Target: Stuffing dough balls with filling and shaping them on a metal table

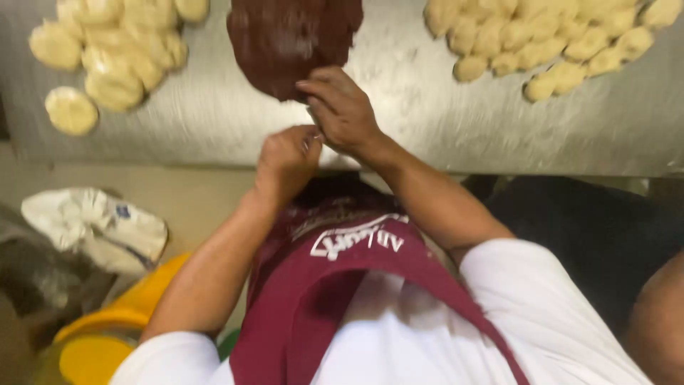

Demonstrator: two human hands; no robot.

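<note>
1. The right hand (342,107) lies on the near edge of the brown dough (292,36) on the metal table (427,135), fingers bent; whether it grips is unclear.
2. The left hand (285,160) is balled tight against it, its contents hidden.
3. Likely portioning; the next move calls for a firm pinch.
4. The pale dough balls (541,36) are cut off and blurred.

both forearms reach forward, left hand (286,158) curled, right hand (340,108) above it, fingers (313,89) bent, hands touching.

One head-worn view looks steeply down, close over the hands, at the steel table (214,114) edge.
</note>
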